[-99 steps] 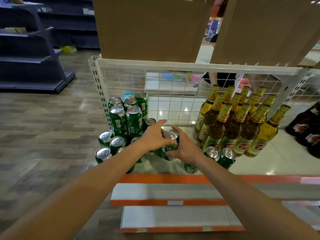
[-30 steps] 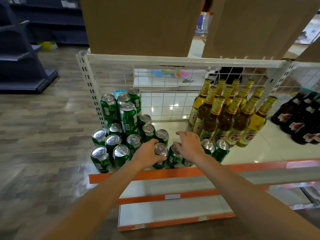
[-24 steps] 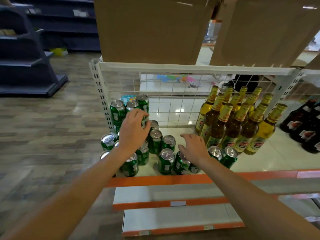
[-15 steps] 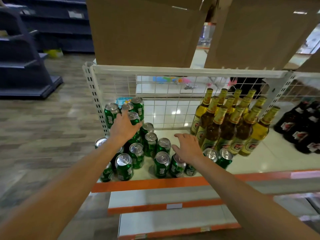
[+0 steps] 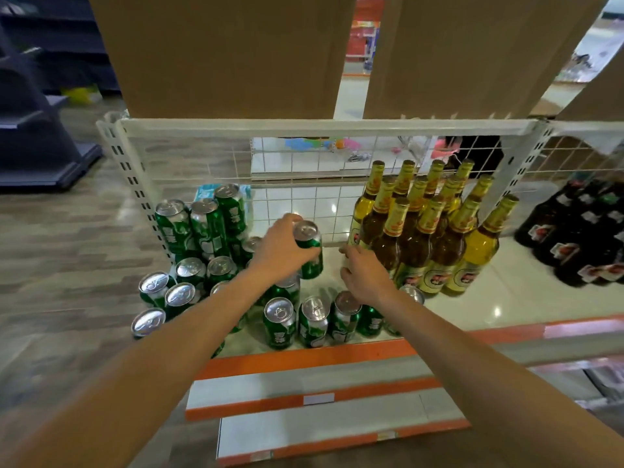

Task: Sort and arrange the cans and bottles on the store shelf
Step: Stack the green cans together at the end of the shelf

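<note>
Gripping a green can (image 5: 312,269) round its side with curled fingers (image 5: 309,257), the left hand (image 5: 282,253) is held above the middle of the shelf (image 5: 513,298), the can lifted clear of the other green cans (image 5: 202,231) massed at the shelf's left end and front edge. The right hand (image 5: 366,276) is seen loosely spread, nothing held, just beside the amber bottles (image 5: 425,241); contact with them cannot be told.

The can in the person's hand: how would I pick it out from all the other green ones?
On the white shelf, green cans crowd the left end. Right of the tall stack, the left hand holds one can. It alone has a hand around it and appears raised off the shelf.
</note>
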`<state>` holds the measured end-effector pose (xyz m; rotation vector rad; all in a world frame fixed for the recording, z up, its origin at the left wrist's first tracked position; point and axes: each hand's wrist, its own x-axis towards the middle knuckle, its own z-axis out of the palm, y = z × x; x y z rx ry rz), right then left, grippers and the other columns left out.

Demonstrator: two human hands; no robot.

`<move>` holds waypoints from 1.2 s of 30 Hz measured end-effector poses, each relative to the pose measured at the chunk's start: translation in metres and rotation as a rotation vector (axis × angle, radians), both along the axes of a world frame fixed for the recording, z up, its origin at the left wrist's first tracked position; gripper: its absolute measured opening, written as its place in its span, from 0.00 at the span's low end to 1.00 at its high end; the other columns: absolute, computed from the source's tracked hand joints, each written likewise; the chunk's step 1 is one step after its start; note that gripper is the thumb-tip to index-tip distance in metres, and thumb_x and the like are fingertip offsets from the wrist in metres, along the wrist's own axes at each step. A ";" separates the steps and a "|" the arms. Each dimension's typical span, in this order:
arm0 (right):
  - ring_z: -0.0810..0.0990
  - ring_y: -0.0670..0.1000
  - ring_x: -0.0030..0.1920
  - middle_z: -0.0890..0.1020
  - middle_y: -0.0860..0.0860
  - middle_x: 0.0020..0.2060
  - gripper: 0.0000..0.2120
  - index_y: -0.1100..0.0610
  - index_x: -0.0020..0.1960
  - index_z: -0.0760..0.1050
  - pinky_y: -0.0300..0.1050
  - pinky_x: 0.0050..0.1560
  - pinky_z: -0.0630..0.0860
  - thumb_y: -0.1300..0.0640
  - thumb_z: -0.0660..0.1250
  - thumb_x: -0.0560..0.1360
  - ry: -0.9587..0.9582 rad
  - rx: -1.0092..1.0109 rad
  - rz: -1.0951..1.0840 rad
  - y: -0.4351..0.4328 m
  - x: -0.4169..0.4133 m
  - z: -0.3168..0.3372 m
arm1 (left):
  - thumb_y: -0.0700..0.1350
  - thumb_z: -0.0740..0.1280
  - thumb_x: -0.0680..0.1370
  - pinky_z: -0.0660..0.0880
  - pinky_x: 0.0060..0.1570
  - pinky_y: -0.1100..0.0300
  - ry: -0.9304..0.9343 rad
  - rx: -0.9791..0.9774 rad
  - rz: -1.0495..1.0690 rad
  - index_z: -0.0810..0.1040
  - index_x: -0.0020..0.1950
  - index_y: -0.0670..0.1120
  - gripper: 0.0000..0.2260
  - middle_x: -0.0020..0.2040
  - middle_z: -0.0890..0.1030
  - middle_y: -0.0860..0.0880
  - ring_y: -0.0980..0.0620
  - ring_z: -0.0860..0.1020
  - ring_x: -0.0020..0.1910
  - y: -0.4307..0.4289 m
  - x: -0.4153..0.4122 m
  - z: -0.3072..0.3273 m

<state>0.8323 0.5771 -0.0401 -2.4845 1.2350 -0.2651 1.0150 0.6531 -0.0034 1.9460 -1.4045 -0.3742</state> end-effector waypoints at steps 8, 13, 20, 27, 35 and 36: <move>0.74 0.58 0.65 0.70 0.56 0.70 0.22 0.55 0.74 0.64 0.54 0.62 0.74 0.58 0.60 0.81 -0.080 0.059 0.008 -0.007 -0.015 -0.005 | 0.52 0.77 0.68 0.76 0.53 0.52 -0.112 0.371 -0.120 0.67 0.70 0.47 0.34 0.63 0.76 0.47 0.46 0.77 0.57 -0.033 -0.034 -0.042; 0.74 0.57 0.66 0.70 0.55 0.71 0.22 0.54 0.75 0.63 0.54 0.62 0.74 0.56 0.60 0.81 -0.070 0.070 -0.001 -0.011 -0.010 -0.009 | 0.57 0.76 0.68 0.77 0.54 0.49 -0.130 0.490 -0.129 0.68 0.68 0.48 0.34 0.60 0.77 0.46 0.46 0.78 0.55 -0.032 -0.036 -0.054; 0.74 0.55 0.66 0.72 0.55 0.69 0.23 0.54 0.75 0.64 0.54 0.65 0.72 0.55 0.61 0.81 -0.115 0.029 0.027 -0.022 0.017 -0.003 | 0.58 0.72 0.72 0.61 0.69 0.49 -0.206 0.524 -0.169 0.69 0.70 0.47 0.30 0.62 0.78 0.47 0.45 0.72 0.66 -0.028 -0.039 -0.053; 0.75 0.57 0.64 0.73 0.55 0.67 0.24 0.54 0.75 0.63 0.55 0.61 0.75 0.55 0.62 0.80 -0.066 0.014 0.086 -0.032 0.057 0.011 | 0.52 0.65 0.80 0.75 0.55 0.56 -0.314 0.037 0.020 0.78 0.61 0.48 0.13 0.57 0.80 0.50 0.50 0.77 0.57 -0.015 0.036 0.020; 0.72 0.57 0.67 0.70 0.56 0.70 0.25 0.54 0.77 0.60 0.51 0.64 0.72 0.52 0.60 0.81 -0.064 0.092 0.191 -0.022 0.085 0.008 | 0.57 0.68 0.75 0.77 0.52 0.49 -0.505 0.389 0.265 0.74 0.63 0.45 0.22 0.57 0.78 0.42 0.41 0.78 0.54 -0.043 0.159 0.056; 0.72 0.57 0.68 0.70 0.55 0.70 0.25 0.54 0.77 0.60 0.52 0.65 0.71 0.52 0.60 0.81 -0.056 0.096 0.188 -0.021 0.085 0.005 | 0.57 0.70 0.74 0.77 0.52 0.49 -0.488 0.432 0.229 0.73 0.63 0.44 0.24 0.57 0.79 0.42 0.42 0.78 0.53 -0.048 0.163 0.052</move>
